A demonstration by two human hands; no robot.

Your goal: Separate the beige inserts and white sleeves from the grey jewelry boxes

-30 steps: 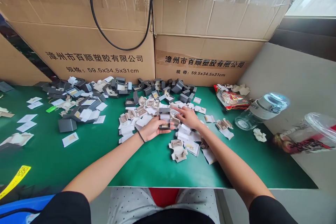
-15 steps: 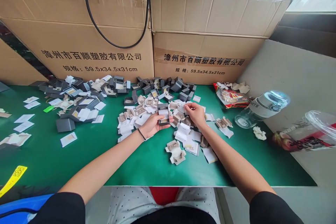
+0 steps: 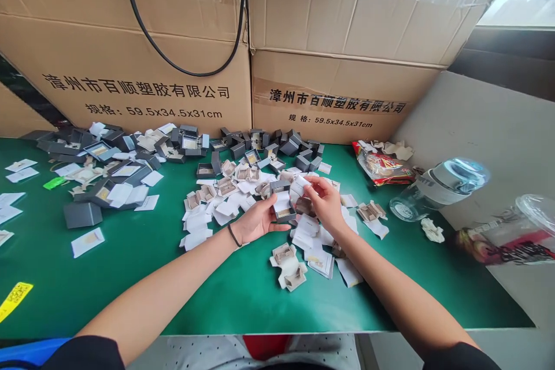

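Observation:
My left hand [image 3: 256, 221] holds a small dark grey hinged box [image 3: 284, 212] with its lid up, the thumb on its left side and the fingers beneath. Something white and pale lies inside the box. Between the thumb and fingers of my right hand [image 3: 324, 201] is a white paper card [image 3: 300, 185], just above the box's right side. Around both hands spreads a heap of white cards [image 3: 197, 222] and beige molded inserts [image 3: 226, 186]. An opened-out insert [image 3: 289, 266] lies nearer me.
Dark grey boxes [image 3: 82, 215] pile up at the left and along the back. Large cartons [image 3: 173, 92] wall off the rear. At right are a red snack bag [image 3: 381, 166], a clear bottle [image 3: 437, 188], crumpled tissue [image 3: 432, 230] and a plastic cup [image 3: 515, 231].
My right hand has lifted a white card from the heap and brought it beside the box. The box stays in my left hand, shifted slightly right and down in view. The whole view has tilted slightly.

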